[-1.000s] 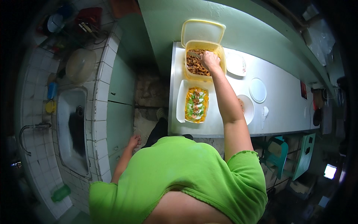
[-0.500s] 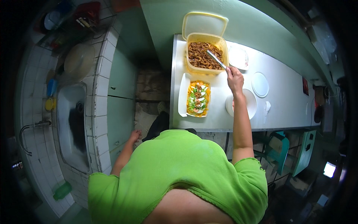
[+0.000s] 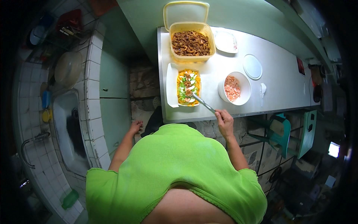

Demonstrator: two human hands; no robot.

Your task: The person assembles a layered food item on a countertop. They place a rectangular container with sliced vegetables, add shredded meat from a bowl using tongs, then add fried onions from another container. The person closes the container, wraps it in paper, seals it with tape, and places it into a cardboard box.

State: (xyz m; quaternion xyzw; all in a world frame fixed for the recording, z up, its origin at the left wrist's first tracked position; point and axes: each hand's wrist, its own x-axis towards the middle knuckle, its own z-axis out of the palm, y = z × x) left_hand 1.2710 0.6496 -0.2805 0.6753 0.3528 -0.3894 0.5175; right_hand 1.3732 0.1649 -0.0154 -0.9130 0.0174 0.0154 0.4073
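Observation:
My right hand (image 3: 224, 120) is closed round the handle end of metal tongs (image 3: 205, 103). The tongs' tips reach the right side of a white paper box (image 3: 172, 86), at the food inside it. That box stands open and holds orange noodles (image 3: 198, 79) topped with egg slices, chopped greens and brown pieces. My left hand (image 3: 137, 127) hangs beside the table's left end, fingers loosely curled and slightly apart, holding nothing. Behind the paper box is a yellowish plastic tub (image 3: 194, 58) of dark brown cooked strips (image 3: 190, 43), its lid (image 3: 186, 13) leaning up behind it.
Right of the paper box, a white round tub (image 3: 244, 98) holds pink shrimp-like pieces (image 3: 232, 88). Farther off lie its pale lid (image 3: 253, 67), a white tray (image 3: 225, 41) and a white plastic spoon (image 3: 263, 90). A sink (image 3: 61, 112) is at left; a green chair (image 3: 279, 130) stands right.
My right hand has brought the tongs from the brown strips back toward me, down to the noodle box. The round tub's pink contents now show. My left hand stays low at the side.

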